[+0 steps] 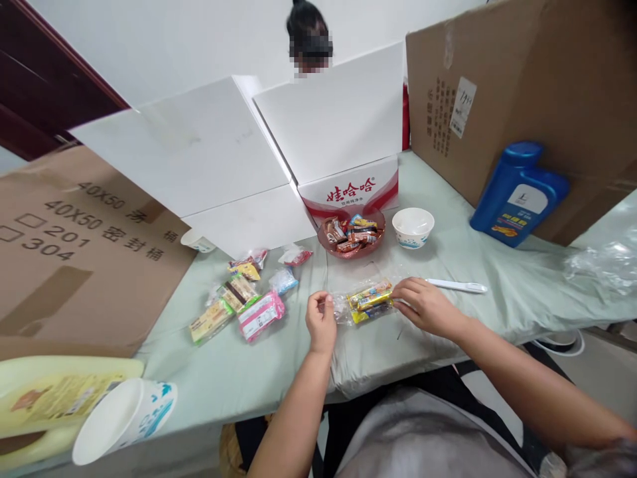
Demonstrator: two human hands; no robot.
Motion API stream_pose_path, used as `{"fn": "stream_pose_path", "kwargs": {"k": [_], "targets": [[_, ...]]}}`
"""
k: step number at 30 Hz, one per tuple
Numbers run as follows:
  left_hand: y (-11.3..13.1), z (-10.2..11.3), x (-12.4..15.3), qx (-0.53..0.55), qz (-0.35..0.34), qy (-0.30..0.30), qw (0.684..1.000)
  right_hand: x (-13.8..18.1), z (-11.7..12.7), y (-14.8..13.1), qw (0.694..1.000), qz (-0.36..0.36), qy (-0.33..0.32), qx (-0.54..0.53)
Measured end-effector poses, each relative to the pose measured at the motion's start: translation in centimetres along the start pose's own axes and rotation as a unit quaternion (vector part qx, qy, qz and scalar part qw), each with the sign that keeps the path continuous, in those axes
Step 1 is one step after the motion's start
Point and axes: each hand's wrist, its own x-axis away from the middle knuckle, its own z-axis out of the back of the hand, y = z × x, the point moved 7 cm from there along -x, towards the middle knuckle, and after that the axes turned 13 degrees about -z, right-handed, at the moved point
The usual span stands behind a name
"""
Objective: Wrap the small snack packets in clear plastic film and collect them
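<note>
My left hand (pixel 322 322) pinches the left end of a clear plastic bag (pixel 341 309) near the table's front edge. Yellow-wrapped snack bars (pixel 371 297) lie at the bag, between my two hands. At their right end my right hand (pixel 425 305) closes its bent fingers on the bag's edge; the fingertips are partly hidden. Just beyond that hand lies a white, long, thin plastic tool (pixel 460 285). A reddish clear bowl (pixel 352 252) full of wrapped candies stands behind the bag, with a white paper bowl (pixel 413 228) to its right.
Several packaged snacks (pixel 239 292) lie left of my hands. A paper cup (pixel 124 418) and a yellow jug (pixel 60 405) lie at the near left. White boxes (pixel 343 119) and brown cartons (pixel 462 113) enclose the table. A blue bottle (pixel 520 196) stands right. Another person is behind.
</note>
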Motion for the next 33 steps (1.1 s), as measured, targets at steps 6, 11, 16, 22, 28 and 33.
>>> {"fn": "stream_pose_path", "kwargs": {"k": [6,11,16,22,28,33], "targets": [[3.0,1.8,-0.6,-0.015,-0.134,-0.012,0.991,-2.7,-2.2,2.9,0.985,-0.112,-0.027,0.128],[5.9,-1.6,0.5,-0.125,-0.262,-0.268,0.919,-1.7,-0.9,3.3,0.988,-0.106,-0.044,0.107],[7.1,-1.0,1.1,-0.194,-0.295,-0.288,0.890,1.4,1.5,1.3,0.999,-0.007,-0.036,0.025],[10.8,1.7,5.8,-0.067,-0.322,-0.509,0.796,5.9,2.1,1.1,0.973,0.002,-0.228,0.017],[11.5,0.1,2.6,-0.014,-0.248,-0.464,0.850,3.3,2.4,-3.1,0.968,-0.002,-0.250,-0.034],[8.8,-6.5,1.0,-0.094,-0.224,-0.388,0.889,-2.5,-2.3,-1.9,0.964,-0.084,-0.229,0.110]]}}
